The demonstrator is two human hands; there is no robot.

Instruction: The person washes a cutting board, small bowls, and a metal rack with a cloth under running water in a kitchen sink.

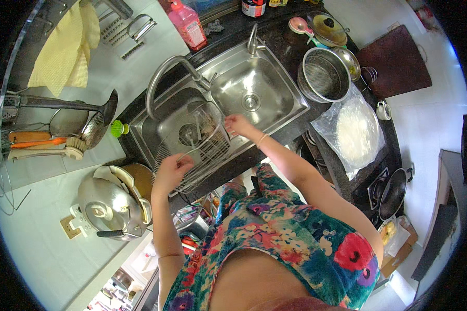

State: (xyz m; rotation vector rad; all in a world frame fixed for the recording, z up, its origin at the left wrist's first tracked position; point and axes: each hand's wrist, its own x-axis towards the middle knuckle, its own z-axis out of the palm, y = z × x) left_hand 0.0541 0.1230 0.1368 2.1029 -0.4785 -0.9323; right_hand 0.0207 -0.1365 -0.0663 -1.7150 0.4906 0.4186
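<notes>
A metal wire dish rack point(214, 149) sits tilted over the left basin point(161, 126) of a stainless steel double sink. My left hand point(173, 171) grips the rack's near left side, thumb and fingers curled by a bent wire. At the rack's other end, my right hand point(237, 125) has its fingertips closed on the rim, above the divider between the basins; its grip is partly hidden. Through the wires a drain and some thin utensils show, too blurred to name. A curved faucet point(159, 74) arches over the left basin.
The right basin point(249, 91) has a small tap. On the counter to the right stand a steel pot point(323, 76) and a plastic bag of white material point(356, 130). A lidded metal pot point(107, 204) stands at left, beside a green-handled brush point(118, 128). Utensils hang on the wall.
</notes>
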